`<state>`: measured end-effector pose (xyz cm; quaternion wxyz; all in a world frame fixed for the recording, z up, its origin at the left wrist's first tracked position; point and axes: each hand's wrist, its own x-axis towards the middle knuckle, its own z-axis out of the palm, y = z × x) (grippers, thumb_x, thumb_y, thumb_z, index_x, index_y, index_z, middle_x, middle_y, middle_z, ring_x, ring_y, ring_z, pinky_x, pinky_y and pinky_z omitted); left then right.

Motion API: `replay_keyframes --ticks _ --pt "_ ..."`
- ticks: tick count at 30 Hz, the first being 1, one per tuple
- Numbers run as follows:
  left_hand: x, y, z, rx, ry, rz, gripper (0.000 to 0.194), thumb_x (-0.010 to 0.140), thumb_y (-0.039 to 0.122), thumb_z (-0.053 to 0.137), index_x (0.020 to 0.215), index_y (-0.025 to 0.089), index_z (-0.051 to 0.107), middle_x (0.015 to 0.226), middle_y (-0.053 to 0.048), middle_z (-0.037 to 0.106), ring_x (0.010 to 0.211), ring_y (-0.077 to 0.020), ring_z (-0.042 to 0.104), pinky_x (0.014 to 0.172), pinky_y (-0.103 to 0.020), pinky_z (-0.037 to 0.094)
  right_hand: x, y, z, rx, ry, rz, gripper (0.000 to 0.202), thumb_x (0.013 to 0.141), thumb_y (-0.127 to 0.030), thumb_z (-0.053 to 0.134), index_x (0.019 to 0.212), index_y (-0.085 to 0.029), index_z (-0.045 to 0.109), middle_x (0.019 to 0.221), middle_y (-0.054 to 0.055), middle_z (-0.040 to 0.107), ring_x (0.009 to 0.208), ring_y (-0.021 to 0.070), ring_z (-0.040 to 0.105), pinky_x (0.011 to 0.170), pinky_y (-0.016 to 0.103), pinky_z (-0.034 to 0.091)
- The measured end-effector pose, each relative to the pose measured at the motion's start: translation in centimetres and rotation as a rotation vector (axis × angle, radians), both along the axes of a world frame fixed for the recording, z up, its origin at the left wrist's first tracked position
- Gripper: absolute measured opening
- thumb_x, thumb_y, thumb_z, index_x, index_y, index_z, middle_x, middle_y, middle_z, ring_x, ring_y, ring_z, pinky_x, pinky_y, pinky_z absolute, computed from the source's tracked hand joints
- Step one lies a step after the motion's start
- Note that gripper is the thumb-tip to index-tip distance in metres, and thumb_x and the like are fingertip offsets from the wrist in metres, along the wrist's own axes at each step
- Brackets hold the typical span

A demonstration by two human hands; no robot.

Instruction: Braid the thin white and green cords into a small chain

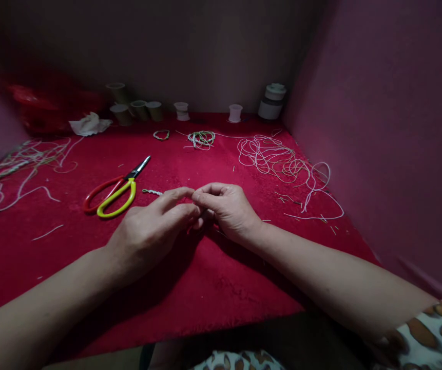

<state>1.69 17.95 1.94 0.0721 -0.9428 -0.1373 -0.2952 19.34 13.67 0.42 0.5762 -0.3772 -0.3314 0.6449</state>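
My left hand and my right hand meet over the middle of the red cloth, fingertips touching. Both are closed in a pinch. A short braided cord sticks out from behind the fingers of my left hand, its looped end pointing left. Whatever lies between the fingertips is hidden by the fingers. Scissors with one red and one yellow handle rest open on the cloth, left of my left hand, blades pointing away.
Loose pale cord lies tangled at right, more cord at far left. Cut bits are scattered at right. Behind stand spools, a white cup, a bottle, crumpled tissue and braided loops.
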Motion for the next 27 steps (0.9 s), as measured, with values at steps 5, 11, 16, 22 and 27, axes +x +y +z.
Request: replay_keyframes --ticks 5,11,16,22,27 --pt "0.1 -0.1 -0.1 -0.065 -0.043 0.003 0.02 0.097 0.015 0.048 0.099 0.015 0.068 0.111 -0.02 0.075 0.073 -0.0219 0.076 0.054 -0.025 0.055 0.0 0.1 -0.2 0.013 0.011 -0.001 0.014 0.079 -0.023 0.071 0.071 -0.014 0.062 0.057 -0.003 0.064 0.044 0.0102 0.062 0.044 0.02 0.052" --pt "0.8 -0.8 1.7 -0.584 -0.254 0.058 0.012 0.09 0.016 0.057 0.084 0.021 0.066 0.105 -0.009 0.074 0.088 -0.021 0.073 0.079 -0.032 0.058 0.3 0.1 -0.4 0.048 -0.002 0.055 0.02 0.084 -0.032 0.071 0.082 -0.016 0.061 0.061 -0.002 0.066 0.049 0.0128 0.067 0.046 0.022 0.055" --pt "1.2 -0.8 2.5 -1.222 -0.377 0.21 0.007 0.09 0.026 0.058 0.087 0.02 0.06 0.075 -0.001 0.069 0.049 -0.012 0.061 0.048 -0.024 0.05 0.3 0.1 -0.4 0.097 -0.041 0.073 0.017 0.09 -0.031 0.067 0.087 -0.017 0.059 0.062 -0.002 0.067 0.048 0.0111 0.065 0.049 0.022 0.055" --pt "1.4 -0.5 2.7 -1.485 -0.487 0.234 0.009 0.085 0.026 0.065 0.086 0.02 0.058 0.057 0.002 0.065 0.041 -0.0096 0.054 0.044 -0.02 0.045 0.0 -0.2 -0.1 0.127 -0.151 0.078 0.012 0.094 -0.026 0.059 0.085 -0.017 0.058 0.059 -0.004 0.064 0.045 0.0089 0.062 0.046 0.019 0.052" --pt "1.5 -0.8 2.9 -1.534 -0.536 0.224 0.011 0.083 0.025 0.067 0.084 0.019 0.058 0.056 0.001 0.066 0.041 -0.0104 0.055 0.047 -0.022 0.049 0.0 -0.4 0.0 0.164 -0.213 0.049 0.014 0.093 -0.028 0.06 0.084 -0.018 0.058 0.06 -0.005 0.063 0.046 0.0079 0.061 0.048 0.019 0.052"
